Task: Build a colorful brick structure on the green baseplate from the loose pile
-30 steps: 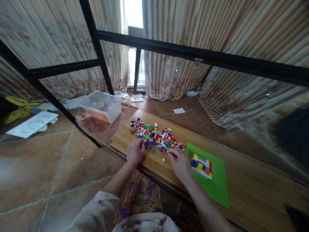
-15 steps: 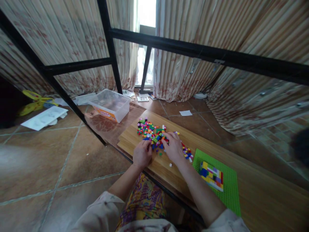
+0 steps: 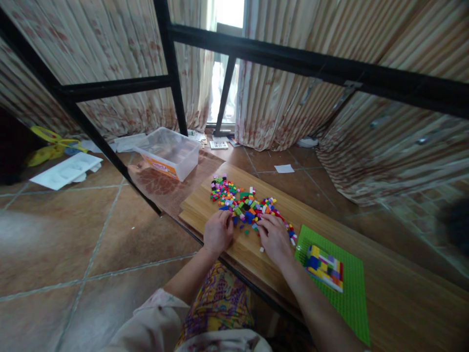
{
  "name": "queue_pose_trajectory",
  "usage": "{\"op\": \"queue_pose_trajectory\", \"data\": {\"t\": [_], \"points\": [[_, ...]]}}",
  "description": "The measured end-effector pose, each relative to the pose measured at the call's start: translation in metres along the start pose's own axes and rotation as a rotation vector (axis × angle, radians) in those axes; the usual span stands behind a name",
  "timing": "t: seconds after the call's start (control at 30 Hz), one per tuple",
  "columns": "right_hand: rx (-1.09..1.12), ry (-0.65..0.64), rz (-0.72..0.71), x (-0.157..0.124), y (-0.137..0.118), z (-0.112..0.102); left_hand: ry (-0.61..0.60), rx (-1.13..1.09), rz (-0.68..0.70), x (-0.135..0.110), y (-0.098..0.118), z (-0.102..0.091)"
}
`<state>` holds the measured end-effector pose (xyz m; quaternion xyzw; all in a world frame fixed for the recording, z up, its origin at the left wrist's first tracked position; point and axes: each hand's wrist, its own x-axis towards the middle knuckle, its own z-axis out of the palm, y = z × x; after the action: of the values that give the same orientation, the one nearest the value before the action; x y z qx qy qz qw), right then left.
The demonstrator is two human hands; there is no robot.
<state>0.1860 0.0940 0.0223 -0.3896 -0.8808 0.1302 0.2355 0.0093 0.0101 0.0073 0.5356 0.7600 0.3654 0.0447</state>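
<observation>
A loose heap of small coloured toy bricks (image 3: 240,205) spreads over the wooden board in front of me. At its near left edge, my left hand (image 3: 219,232) is closed with its fingers curled in; whatever lies in them is hidden. My right hand (image 3: 274,238) reaches over the right part of the heap, fingers stretched and a little apart, the tips touching bricks. To its right lies a green baseplate (image 3: 353,288) bearing a flat block of joined bricks (image 3: 324,269) in yellow, blue, white and red. One white brick (image 3: 262,249) sits alone near my right wrist.
The wooden board (image 3: 395,274) runs off to the right. Behind it on the left stands a clear plastic bin (image 3: 186,164) with an orange label. A black metal frame (image 3: 293,61) crosses overhead. White moulded packaging (image 3: 66,171) and a paper piece (image 3: 284,168) lie on the tiled floor.
My right hand has drawn back to the right and toward me, uncovering more bricks in the middle of the heap. The left hand stays nearly in place. The view has shifted slightly.
</observation>
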Motion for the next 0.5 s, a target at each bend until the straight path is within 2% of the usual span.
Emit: {"op": "queue_pose_trajectory", "data": {"t": [0.17,0.37,0.5], "points": [[-0.005,0.035,0.078,-0.001,0.000,-0.006,-0.003,0.020,0.009,0.000,0.000,0.000],[-0.026,0.018,-0.009,0.021,-0.019,0.009,0.002,0.028,0.008,0.001,0.000,-0.001],[0.006,0.016,-0.031,0.018,-0.018,0.013,0.006,0.040,0.009,0.001,0.001,-0.001]]}}
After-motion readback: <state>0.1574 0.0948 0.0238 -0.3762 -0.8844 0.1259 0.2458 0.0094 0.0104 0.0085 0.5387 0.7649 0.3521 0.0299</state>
